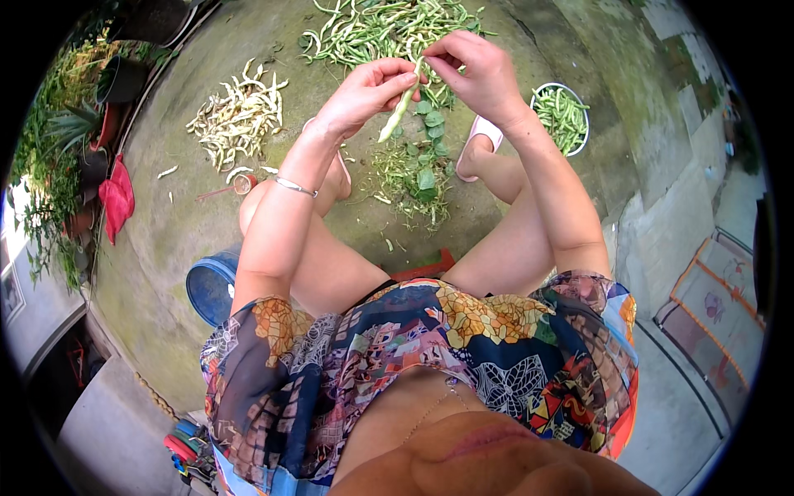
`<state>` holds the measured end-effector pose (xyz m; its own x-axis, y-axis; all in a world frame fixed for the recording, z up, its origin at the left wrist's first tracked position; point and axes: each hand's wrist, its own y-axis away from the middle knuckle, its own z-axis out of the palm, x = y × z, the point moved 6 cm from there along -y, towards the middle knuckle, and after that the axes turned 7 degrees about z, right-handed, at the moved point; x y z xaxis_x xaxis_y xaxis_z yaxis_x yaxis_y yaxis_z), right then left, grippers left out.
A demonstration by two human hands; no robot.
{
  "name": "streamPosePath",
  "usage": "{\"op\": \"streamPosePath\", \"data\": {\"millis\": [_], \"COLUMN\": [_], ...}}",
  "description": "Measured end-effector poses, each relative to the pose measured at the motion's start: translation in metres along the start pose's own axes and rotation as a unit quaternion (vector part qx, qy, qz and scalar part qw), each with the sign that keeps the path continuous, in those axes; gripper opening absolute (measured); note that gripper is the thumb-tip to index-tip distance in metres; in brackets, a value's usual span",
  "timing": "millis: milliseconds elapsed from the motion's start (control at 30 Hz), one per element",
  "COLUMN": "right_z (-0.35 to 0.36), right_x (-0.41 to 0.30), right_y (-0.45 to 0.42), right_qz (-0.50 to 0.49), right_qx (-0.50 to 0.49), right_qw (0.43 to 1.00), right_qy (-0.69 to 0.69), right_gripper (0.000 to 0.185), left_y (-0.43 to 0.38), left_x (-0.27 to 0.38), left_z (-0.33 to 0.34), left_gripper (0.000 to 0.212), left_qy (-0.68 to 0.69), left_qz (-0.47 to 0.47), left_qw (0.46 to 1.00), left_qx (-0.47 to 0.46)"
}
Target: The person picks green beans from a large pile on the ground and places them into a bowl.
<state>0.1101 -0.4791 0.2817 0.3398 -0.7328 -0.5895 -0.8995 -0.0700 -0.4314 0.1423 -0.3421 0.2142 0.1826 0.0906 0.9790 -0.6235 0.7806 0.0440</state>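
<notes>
A pale green bean pod [397, 118] hangs slanting down from my left hand [366, 90], pinched between thumb and fingers. At its upper end, the fingertips of my right hand [477, 74] grip the tip. Beyond both hands a big pile of long green bean pods [372, 34] is spread on the ground. Below the held pod lies a heap of stringy trimmings [403, 177] with green leaves [427, 178]. Whitish, dry-looking pods [236, 121] form another pile on the left. On the right, short green bean pieces [557, 115] fill a white-rimmed bowl [587, 127].
A blue bucket [208, 291] stands by my left leg, near a small round container [244, 183] with thin red sticks. Potted plants [74, 127] and a pink cloth [116, 198] line the left edge. Part of a red seat [428, 268] shows between my thighs.
</notes>
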Motion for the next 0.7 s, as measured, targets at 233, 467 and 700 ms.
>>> {"op": "streamPosePath", "data": {"millis": [233, 467, 700], "right_z": [0.013, 0.019, 0.022], "right_x": [0.004, -0.003, -0.013], "right_y": [0.008, 0.011, 0.010], "right_qz": [0.063, 0.070, 0.004], "right_qx": [0.090, 0.095, 0.091], "right_qw": [0.989, 0.985, 0.994], "right_qy": [-0.103, -0.128, -0.058], "right_gripper": [0.010, 0.011, 0.011], "left_y": [0.002, 0.009, 0.011], "left_x": [-0.001, 0.000, -0.009], "left_z": [0.007, 0.010, 0.005], "left_gripper": [0.019, 0.016, 0.012], "left_qy": [0.039, 0.045, 0.101], "left_qz": [0.088, 0.125, 0.155], "left_qw": [0.991, 0.981, 0.966], "left_qx": [0.093, 0.138, 0.178]}}
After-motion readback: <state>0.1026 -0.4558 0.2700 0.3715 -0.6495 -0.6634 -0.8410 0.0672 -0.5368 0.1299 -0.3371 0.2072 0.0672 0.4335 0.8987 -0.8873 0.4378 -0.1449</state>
